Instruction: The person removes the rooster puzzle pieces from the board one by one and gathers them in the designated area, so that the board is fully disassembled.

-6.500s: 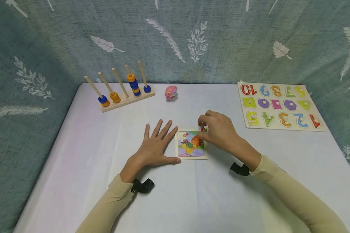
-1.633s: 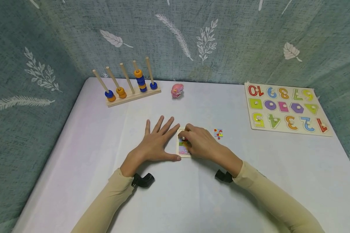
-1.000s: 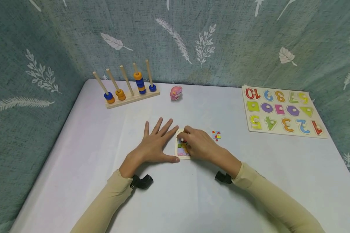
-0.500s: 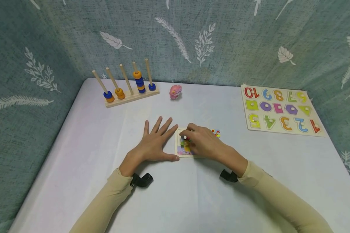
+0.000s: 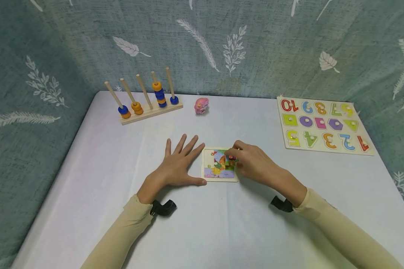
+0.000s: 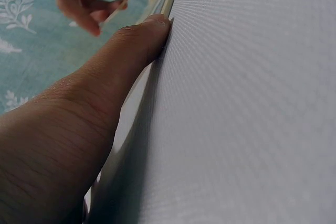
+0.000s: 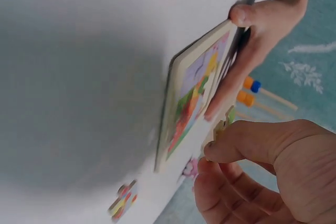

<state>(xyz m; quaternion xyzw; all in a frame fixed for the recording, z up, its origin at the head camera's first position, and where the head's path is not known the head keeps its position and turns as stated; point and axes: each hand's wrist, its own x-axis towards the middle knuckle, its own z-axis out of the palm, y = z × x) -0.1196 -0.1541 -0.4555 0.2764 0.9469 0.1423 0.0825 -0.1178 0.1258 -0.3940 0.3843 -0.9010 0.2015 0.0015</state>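
A small square picture puzzle in a pale wooden tray (image 5: 236,179) lies at mid-table, with bare wood showing at the upper left of its picture. The left hand (image 5: 176,170) rests flat and spread to its left, thumb tip at the tray's lower left corner. Above the puzzle's right side, the right hand (image 5: 256,163) pinches a small puzzle piece (image 5: 232,158). The right wrist view shows that greenish piece (image 7: 230,116) between thumb and fingers. A loose piece (image 7: 124,201) lies on the cloth beyond the tray; the right hand hides it in the head view.
At the back left stands a wooden peg rack (image 5: 148,114) with orange and blue rings. A pink toy (image 5: 201,105) sits right of it. A number and shape board (image 5: 326,127) lies at the back right. Patterned green cloth (image 5: 202,48) hangs behind the white-covered table.
The right hand has moved right from the puzzle's upper left, carrying a piece. Bare tray wood now shows there. It covers the loose piece seen earlier. The left hand has stayed put.
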